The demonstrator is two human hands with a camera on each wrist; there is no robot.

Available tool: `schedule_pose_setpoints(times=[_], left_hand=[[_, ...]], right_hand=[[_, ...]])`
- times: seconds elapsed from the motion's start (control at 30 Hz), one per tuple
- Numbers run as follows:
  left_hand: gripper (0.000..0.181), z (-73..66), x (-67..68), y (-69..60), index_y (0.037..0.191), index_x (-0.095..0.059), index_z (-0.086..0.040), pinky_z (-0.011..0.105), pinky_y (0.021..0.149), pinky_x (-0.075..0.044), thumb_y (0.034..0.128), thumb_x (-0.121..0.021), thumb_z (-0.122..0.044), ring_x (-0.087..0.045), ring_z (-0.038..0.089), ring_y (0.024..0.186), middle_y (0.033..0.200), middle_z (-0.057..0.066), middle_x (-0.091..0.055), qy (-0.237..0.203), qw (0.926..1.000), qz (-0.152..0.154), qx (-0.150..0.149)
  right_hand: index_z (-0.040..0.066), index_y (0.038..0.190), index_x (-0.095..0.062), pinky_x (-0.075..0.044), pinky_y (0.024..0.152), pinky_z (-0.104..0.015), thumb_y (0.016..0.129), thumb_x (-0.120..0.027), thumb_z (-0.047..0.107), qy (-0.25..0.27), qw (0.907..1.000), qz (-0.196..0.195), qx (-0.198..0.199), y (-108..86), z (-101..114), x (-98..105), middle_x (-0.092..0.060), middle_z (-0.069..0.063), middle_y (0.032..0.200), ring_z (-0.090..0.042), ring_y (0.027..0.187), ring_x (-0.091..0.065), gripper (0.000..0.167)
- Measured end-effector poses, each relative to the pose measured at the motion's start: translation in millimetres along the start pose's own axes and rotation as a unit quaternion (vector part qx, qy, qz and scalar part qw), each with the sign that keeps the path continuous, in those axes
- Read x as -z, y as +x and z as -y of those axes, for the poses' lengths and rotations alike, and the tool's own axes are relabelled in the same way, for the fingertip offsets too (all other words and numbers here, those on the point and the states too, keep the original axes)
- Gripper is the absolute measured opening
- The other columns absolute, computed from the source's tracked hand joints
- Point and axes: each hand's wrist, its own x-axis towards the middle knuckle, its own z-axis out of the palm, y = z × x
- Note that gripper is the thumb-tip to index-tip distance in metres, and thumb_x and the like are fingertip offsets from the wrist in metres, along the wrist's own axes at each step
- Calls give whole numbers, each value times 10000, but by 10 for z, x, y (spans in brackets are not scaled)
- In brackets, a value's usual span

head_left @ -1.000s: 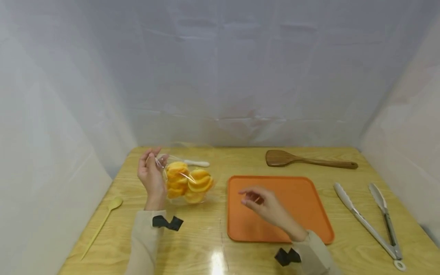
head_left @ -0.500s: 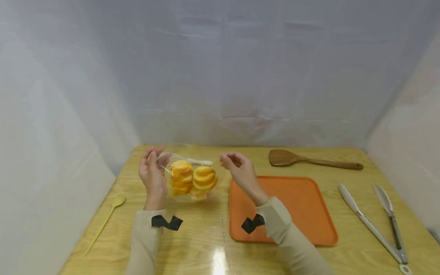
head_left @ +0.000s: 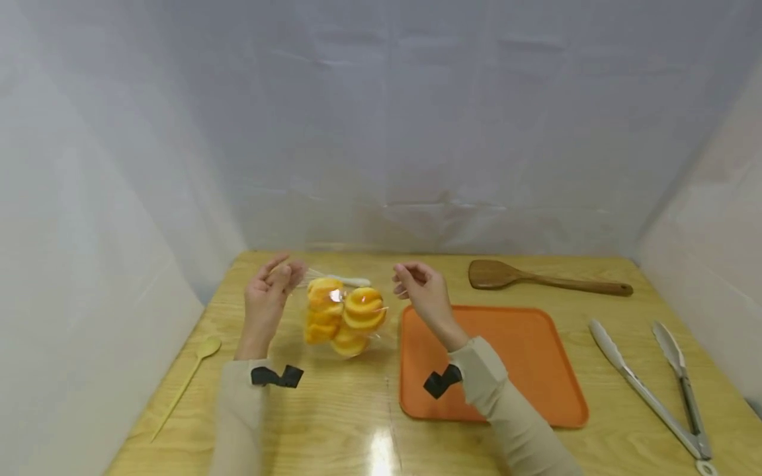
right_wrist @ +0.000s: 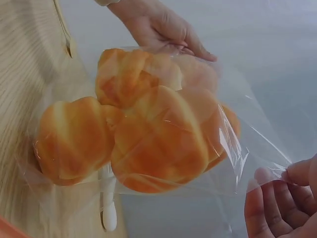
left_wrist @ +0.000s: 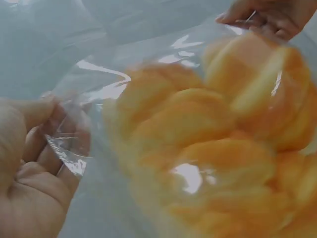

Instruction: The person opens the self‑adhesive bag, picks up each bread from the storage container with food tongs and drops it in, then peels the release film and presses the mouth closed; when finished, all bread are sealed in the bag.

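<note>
A clear plastic bag (head_left: 383,334) with several golden bread rolls (head_left: 364,309) inside hangs between both hands above the table. My left hand (head_left: 270,301) pinches one upper corner of the bag between thumb and fingers. At the opposite upper corner, my right hand (head_left: 430,297) pinches the film with thumb and forefinger. The left wrist view shows the bread rolls (left_wrist: 208,129) close up through the shiny film. In the right wrist view the bag (right_wrist: 267,148) stretches from the near fingers to the left hand (right_wrist: 158,27) across it.
Behind the bag lies a whisk with a white handle (head_left: 356,282). An orange tray (head_left: 518,370) is under the right forearm. A wooden spatula (head_left: 524,276) lies at the back right, spread metal tongs (head_left: 649,396) at the right, and a yellow spoon (head_left: 190,377) at the left.
The right hand has risen from over the tray, moved left to the bag and taken hold of its free corner. The bag has shifted slightly right and now spreads between both hands.
</note>
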Motion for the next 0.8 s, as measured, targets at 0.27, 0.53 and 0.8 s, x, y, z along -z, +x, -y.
schedule_pose_setpoints(times=[0.27, 0.53, 0.8], left_hand=[[269, -189, 200, 92, 1064, -704, -168, 225, 878, -557, 981, -525, 15, -724, 85, 938, 956, -23, -768, 394, 9924, 1162, 112], [268, -200, 249, 149, 1115, -684, -169, 233, 891, -556, 1000, -500, -12, -723, 105, 953, 991, -9, -764, 159, 9874, 1531, 356], [277, -190, 291, 154, 1055, -703, -161, 254, 882, -564, 996, -497, 13, -730, 125, 932, 978, -1, -766, 56, 9877, 1535, 279]], right_hand=[[-18, 1084, -707, -583, 689, -239, 948, -644, 136, 62, 9996, 243, -94, 114, 13, 120, -715, -67, 919, -108, 731, -653, 215], [-80, 1196, -639, -580, 713, -242, 946, -632, 81, 565, 9931, 1022, -125, 218, -4, 246, -696, 127, 826, -81, 739, -650, 297], [-173, 1234, -554, -559, 722, -190, 946, -585, 4, 908, 9817, 1675, -24, 259, -24, 299, -708, 128, 873, -35, 758, -637, 339]])
